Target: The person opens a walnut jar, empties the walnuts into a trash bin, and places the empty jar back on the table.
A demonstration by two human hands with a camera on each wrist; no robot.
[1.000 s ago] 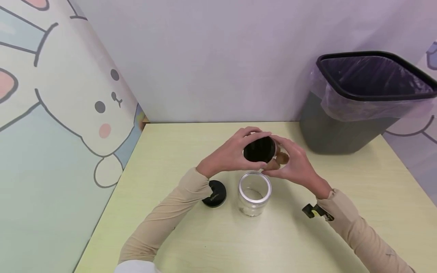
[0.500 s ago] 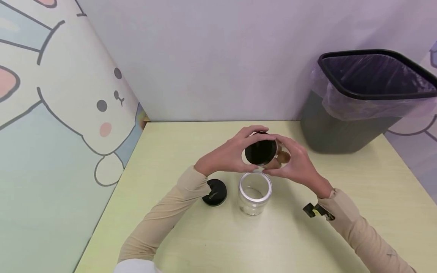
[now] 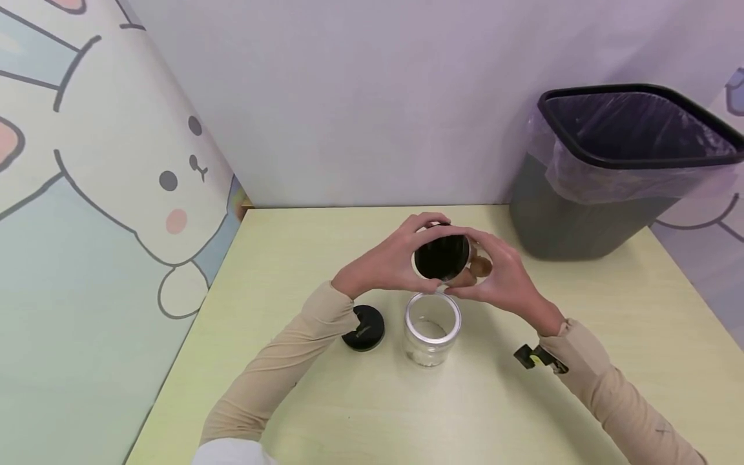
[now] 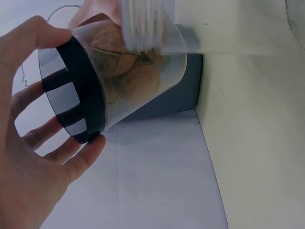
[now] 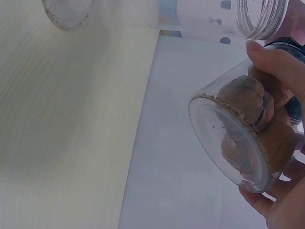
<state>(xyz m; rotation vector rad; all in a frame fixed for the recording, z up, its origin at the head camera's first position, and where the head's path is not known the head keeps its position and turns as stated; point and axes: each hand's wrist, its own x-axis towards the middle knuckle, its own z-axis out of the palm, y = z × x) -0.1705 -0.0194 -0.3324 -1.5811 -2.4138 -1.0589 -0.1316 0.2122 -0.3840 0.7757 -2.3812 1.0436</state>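
With the walnut jar [image 3: 450,258] gripped tilted by both hands [image 3: 383,261] [image 3: 504,276], walnuts could be spilled beside the open jar [image 3: 433,327] just below.

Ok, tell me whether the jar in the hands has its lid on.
On. A black lid caps the walnut jar, held tilted by both hands.

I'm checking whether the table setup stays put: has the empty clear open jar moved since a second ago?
No. The empty clear open jar stands beside the loose black lid as before.
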